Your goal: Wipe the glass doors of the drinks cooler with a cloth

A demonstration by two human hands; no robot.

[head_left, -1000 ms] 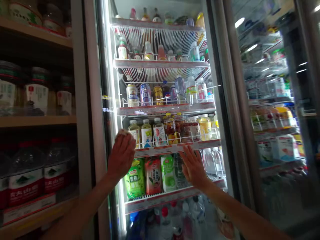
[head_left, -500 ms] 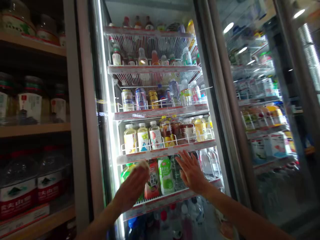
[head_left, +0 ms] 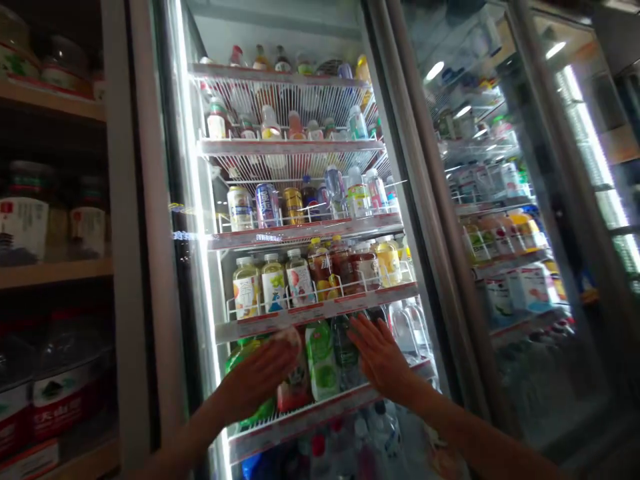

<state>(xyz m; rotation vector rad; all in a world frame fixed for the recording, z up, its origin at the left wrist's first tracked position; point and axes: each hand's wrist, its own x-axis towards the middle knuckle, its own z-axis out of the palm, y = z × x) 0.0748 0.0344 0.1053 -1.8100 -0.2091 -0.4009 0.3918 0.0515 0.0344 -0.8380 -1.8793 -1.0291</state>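
My left hand (head_left: 260,373), blurred, is raised in front of the lit drinks cooler (head_left: 320,233), at the height of its lower shelf. Under its fingertips shows a pale cloth-like wad (head_left: 291,337), mostly covered by the fingers. My right hand (head_left: 377,353) is raised to the right of it, palm toward the cooler, fingers stretched out and holding nothing. Glass reflections show in front of the shelves; whether either hand touches the glass I cannot tell. Between the hands stands a green and white bottle (head_left: 321,360). A red-labelled bottle (head_left: 295,390) is partly hidden behind my left hand.
Bottles and cans fill the cooler's shelves, with a row of pale-capped bottles (head_left: 274,283) above my hands. At left are wooden shelves (head_left: 55,270) with jars and large bottles. A metal door frame (head_left: 425,200) and another glass-fronted cooler (head_left: 500,267) stand at right.
The view has shifted, so the shelves sit further left and slightly lower. My left hand has moved a little left and down in view; my right hand keeps nearly the same place and stays spread.
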